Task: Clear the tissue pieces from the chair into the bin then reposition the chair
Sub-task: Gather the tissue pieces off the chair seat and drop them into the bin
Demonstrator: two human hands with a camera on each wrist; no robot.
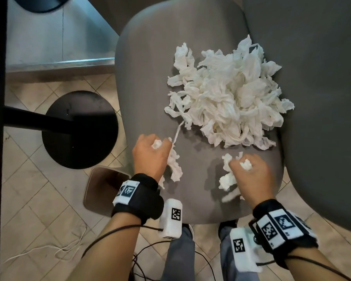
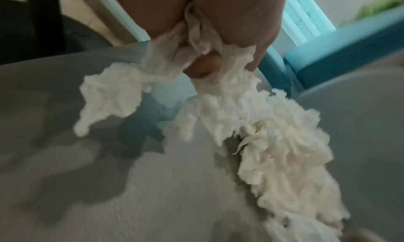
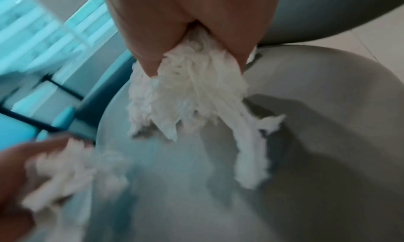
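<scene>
White tissue (image 1: 227,94) lies heaped on the grey chair (image 1: 146,78) seat, toward the backrest side, and both hands are fisted around torn clumps pulled from its near edge. The left hand (image 1: 150,155) clutches a wad whose loose ends dangle below the fist, with one thin strand (image 1: 177,131) running from the fingers up to the pile. The right hand (image 1: 249,175) grips a second wad (image 3: 188,90), tails hanging down toward the seat; a few scraps (image 1: 230,196) lie just beside it.

The bin (image 1: 101,189) stands on the floor at the seat's near left corner, partly hidden behind the left wrist, its mouth open.

To do this step well, I would judge that the strand should be snapped or gathered into the fist before the left hand swings over, or it may drag more of the pile off the seat edge. Each fist should be carried fully over the bin mouth before letting go, since light tissue drifts. Dangling tails ought to be tucked in first. Most of the heap remains, so larger scoops with both hands together would speed things along.
</scene>
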